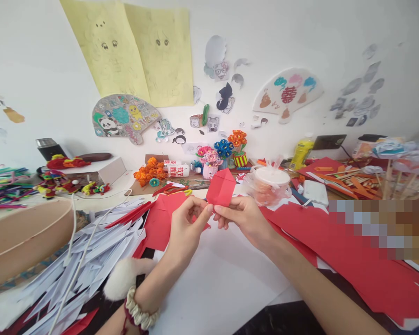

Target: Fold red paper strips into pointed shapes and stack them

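A small piece of folded red paper [222, 187] is held up in front of me, creased, with a pointed top edge. My left hand [192, 221] pinches its lower left corner between thumb and fingers. At the lower right corner, my right hand [242, 216] pinches the same paper, and the two thumbs nearly meet. Below both hands lies a large white sheet [219, 279]. Behind my left hand are red paper sheets [158, 223], partly hidden by it. A scrunchie [141, 311] circles my left wrist.
White paper strips [87, 251] pile up on the left beside a beige basket [28, 232]. Large red sheets [349, 246] spread to the right. A lidded plastic cup [270, 184] stands behind my right hand. Yellow-handled scissors [181, 191] and pipe-cleaner flowers [223, 150] sit near the wall.
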A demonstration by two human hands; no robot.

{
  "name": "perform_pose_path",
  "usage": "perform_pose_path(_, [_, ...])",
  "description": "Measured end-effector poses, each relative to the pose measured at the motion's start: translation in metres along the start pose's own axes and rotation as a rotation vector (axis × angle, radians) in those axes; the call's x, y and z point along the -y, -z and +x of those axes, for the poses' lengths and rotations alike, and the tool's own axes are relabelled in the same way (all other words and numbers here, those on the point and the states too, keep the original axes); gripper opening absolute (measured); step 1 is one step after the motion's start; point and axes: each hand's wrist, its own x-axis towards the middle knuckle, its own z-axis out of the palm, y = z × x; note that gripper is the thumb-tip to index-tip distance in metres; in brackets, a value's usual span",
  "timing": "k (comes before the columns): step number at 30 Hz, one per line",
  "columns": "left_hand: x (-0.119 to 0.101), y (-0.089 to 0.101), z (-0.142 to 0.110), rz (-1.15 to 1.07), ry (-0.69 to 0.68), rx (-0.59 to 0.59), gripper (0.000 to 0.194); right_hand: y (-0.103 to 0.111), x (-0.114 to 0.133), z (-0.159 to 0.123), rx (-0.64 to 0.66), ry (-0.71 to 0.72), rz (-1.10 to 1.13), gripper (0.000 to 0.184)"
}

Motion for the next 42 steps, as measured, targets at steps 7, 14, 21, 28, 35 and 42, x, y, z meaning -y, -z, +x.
perform_pose_path(7, [-0.007,0.004,0.0,0.018,0.021,0.039,0.022,0.0,0.001,0.0,0.001,0.026,-0.015,0.018])
perform_pose_path(14, [-0.011,0.01,0.004,0.018,0.064,0.108,0.022,0.001,0.004,0.0,0.015,0.025,-0.046,0.02])
perform_pose_path(21, [-0.013,0.011,0.005,0.055,0.049,0.111,0.023,0.001,0.003,-0.001,0.02,0.044,-0.101,0.021])
perform_pose_path(28, [-0.012,0.009,0.003,-0.003,0.051,0.083,0.022,0.001,0.002,-0.001,0.035,0.039,-0.093,0.016])
perform_pose_path(35, [-0.011,0.011,0.004,-0.085,0.093,0.12,0.021,0.002,0.002,-0.001,0.04,0.029,-0.106,0.016])
perform_pose_path(42, [-0.012,0.01,0.003,-0.051,0.113,0.115,0.022,0.003,0.001,0.0,0.042,0.027,-0.131,0.016])
